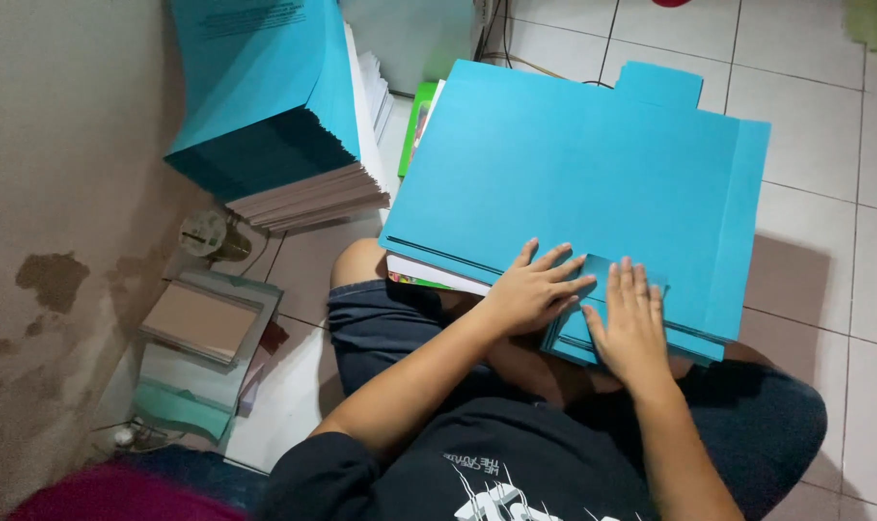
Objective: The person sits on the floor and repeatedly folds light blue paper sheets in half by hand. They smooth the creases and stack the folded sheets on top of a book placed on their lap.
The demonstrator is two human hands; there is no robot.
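Note:
A large blue card folder (pixel 593 164) lies flat across my lap, on top of a thin stack of other sheets. Its near edge has a small flap (pixel 598 275) folded up. My left hand (pixel 532 289) rests palm down on the folder, fingers spread, just left of the flap. My right hand (pixel 631 323) presses flat on the flap and the near edge, fingers together and pointing away from me. Neither hand grips anything.
A tall pile of blue and white folders (pixel 284 125) stands at the left by the stained wall (pixel 53 241). Grey and green booklets (pixel 202 333) lie on the white tiled floor (pixel 824 145) below it, near a tape roll (pixel 205 234). Cables (pixel 516 58) run at the back.

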